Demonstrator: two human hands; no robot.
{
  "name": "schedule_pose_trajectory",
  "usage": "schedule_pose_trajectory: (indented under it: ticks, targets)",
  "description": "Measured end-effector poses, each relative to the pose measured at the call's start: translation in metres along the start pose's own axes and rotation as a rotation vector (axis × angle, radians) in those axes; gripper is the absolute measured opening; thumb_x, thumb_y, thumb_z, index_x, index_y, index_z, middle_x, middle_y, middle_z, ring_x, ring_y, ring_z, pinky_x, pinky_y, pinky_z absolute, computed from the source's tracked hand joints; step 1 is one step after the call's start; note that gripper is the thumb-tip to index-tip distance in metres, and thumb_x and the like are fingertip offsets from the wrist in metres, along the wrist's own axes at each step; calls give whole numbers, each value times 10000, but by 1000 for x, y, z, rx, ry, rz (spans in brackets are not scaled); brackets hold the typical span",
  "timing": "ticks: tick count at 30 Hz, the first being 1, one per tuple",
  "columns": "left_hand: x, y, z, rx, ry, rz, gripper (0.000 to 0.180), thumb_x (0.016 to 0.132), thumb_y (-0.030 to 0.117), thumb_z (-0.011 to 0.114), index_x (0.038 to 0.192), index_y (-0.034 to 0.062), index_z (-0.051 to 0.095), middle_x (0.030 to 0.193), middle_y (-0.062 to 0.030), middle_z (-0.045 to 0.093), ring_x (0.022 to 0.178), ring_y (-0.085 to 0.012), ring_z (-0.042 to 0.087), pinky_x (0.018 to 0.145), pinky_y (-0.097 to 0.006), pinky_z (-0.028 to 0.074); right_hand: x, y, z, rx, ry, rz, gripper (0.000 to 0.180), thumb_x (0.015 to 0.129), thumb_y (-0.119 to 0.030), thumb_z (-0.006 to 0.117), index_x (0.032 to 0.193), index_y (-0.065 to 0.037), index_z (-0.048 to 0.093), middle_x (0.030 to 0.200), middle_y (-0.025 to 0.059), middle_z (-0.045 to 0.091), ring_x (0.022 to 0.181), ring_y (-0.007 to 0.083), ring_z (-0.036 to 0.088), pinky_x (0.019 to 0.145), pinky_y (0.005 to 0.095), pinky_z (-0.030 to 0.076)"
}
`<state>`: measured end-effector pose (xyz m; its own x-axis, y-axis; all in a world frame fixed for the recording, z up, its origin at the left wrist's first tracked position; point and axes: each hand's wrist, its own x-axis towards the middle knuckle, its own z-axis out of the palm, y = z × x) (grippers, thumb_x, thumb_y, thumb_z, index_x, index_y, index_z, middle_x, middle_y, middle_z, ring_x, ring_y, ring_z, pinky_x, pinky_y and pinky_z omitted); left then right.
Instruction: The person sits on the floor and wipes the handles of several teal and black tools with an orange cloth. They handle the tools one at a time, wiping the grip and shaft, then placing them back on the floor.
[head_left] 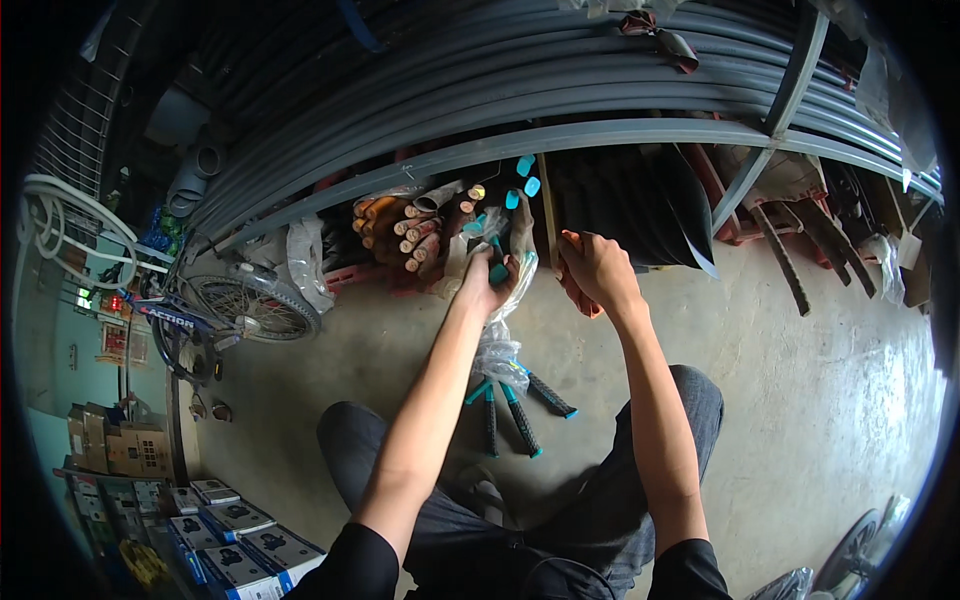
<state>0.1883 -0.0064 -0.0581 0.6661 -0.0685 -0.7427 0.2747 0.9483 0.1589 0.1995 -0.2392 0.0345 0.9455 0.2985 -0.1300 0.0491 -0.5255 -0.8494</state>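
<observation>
My left hand (488,282) is closed around a teal tool handle, among crumpled clear plastic wrapping (500,352). Below that wrapping, several teal and black textured grips (515,420) fan out above the floor. Teal ends (531,186) show at the far side, by the rack. To the right, my right hand (598,268) is closed on an orange-red thing (580,295) whose kind I cannot make out. A thin wooden stick (550,205) stands just beyond that hand.
Long grey pipes (600,85) lie on a metal rack (480,148) ahead. Under it are wooden handles (418,235) and dark curved sheets (630,205). A bicycle (255,305) leans at left; boxes (240,550) are stacked at lower left.
</observation>
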Motion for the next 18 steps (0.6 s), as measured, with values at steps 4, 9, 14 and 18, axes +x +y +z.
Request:
schedule_pose_trajectory:
  ticks: [4,9,14,18]
  targets:
    - [-7,-25,6,335,43,253,282,953,199,521,1019,-71,481,853,-131,561,669,-155,562,526,-215,506,1,20,-3,-104,40,-15,426,971,-320,445,717,-32,629,531,68,620,497,211,654,551,332,537]
    - [-16,4,-7,178,-53,60,301,944,212,505,1062,-66,504,757,-52,491,542,-80,407,413,-178,314,-4,13,-2,-57,-49,-4,441,982,-304,439,691,-22,612,510,61,612,424,189,619,477,306,524]
    - [-50,-3,-11,15,-418,32,277,926,256,577,1016,-2,538,655,51,401,464,-37,318,390,-188,243,-4,16,8,-74,-107,-6,470,987,-311,443,665,-11,609,489,53,601,398,182,606,437,303,518]
    - [-93,-41,-8,448,-269,157,300,957,338,566,1017,45,546,618,65,347,463,-32,271,433,-212,209,0,22,15,-97,-133,24,477,970,-346,477,650,-25,624,481,52,596,430,204,622,508,323,533]
